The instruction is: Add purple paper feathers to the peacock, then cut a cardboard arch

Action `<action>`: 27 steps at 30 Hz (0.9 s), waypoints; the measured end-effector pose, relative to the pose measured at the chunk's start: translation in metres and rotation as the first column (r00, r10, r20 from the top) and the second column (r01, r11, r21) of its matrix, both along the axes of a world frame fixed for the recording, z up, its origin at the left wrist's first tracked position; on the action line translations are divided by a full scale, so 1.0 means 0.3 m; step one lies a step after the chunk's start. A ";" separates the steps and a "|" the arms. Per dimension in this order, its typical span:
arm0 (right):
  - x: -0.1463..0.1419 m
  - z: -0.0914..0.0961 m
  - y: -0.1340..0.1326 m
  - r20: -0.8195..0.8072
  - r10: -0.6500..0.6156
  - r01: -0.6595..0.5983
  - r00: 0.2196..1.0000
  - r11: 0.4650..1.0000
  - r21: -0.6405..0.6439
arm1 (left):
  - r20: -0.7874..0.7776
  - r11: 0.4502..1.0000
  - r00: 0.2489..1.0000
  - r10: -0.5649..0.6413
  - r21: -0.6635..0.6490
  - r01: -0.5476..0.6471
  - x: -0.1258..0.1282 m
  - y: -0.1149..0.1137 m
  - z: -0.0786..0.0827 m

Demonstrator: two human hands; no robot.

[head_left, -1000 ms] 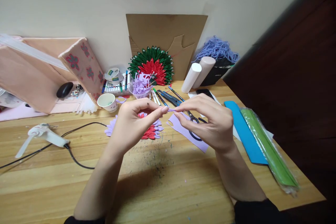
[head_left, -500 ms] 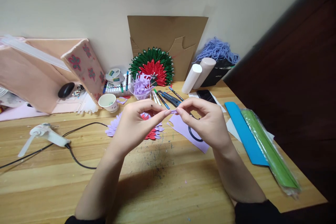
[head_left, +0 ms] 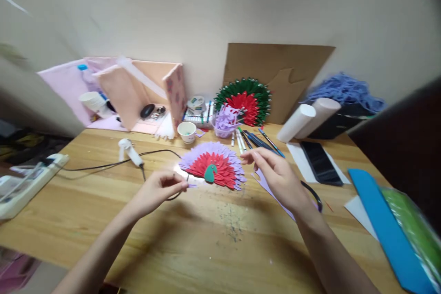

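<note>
My left hand is pinched on a small folded purple paper piece, held low over the wooden table. My right hand hovers to the right with fingers loosely apart and nothing in them. Between the hands lies a paper peacock fan of purple and red petals with a green bird shape at its front. A purple paper sheet and black-handled scissors lie under and beside my right hand.
A glue gun with a black cord lies at left, a power strip further left. A paper cup, a tub of purple strips, pens, a red-green fan, white rolls, a phone, blue and green sheets are about.
The hands have parted; the left carried the purple piece down and left, and the right let go. The view swung left, and the peacock fan now shows whole.
</note>
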State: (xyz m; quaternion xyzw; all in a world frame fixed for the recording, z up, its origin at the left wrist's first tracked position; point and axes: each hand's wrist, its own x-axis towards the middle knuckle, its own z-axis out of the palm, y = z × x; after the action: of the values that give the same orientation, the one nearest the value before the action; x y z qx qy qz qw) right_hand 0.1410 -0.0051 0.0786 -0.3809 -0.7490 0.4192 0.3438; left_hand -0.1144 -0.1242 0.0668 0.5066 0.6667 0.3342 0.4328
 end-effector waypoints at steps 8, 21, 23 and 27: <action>-0.537 -0.205 -0.080 -0.019 0.362 -0.362 0.932 0.925 -0.118 | -0.019 0.782 0.791 0.612 0.166 -0.601 -0.374 -0.286 -0.177; -1.115 -0.421 -0.202 0.048 0.381 -0.382 0.923 0.924 0.023 | 0.054 0.490 0.554 0.831 0.402 -0.774 -0.639 -0.214 -0.362; -1.073 -0.421 -0.222 0.011 0.404 -0.403 0.915 0.915 -0.025 | 0.056 0.465 0.527 0.848 0.400 -0.790 -0.647 -0.232 -0.380; -1.018 -0.423 -0.267 -0.186 0.469 -0.501 0.863 0.840 -0.209 | 0.051 0.462 0.520 0.853 0.393 -0.796 -0.657 -0.248 -0.393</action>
State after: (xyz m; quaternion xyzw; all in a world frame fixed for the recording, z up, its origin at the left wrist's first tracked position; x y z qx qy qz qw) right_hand -0.1645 -0.0853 -0.0484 -0.1911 -0.7386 0.6070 0.2226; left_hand -0.3114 -0.1986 -0.0512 0.2152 0.7834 0.5799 0.0610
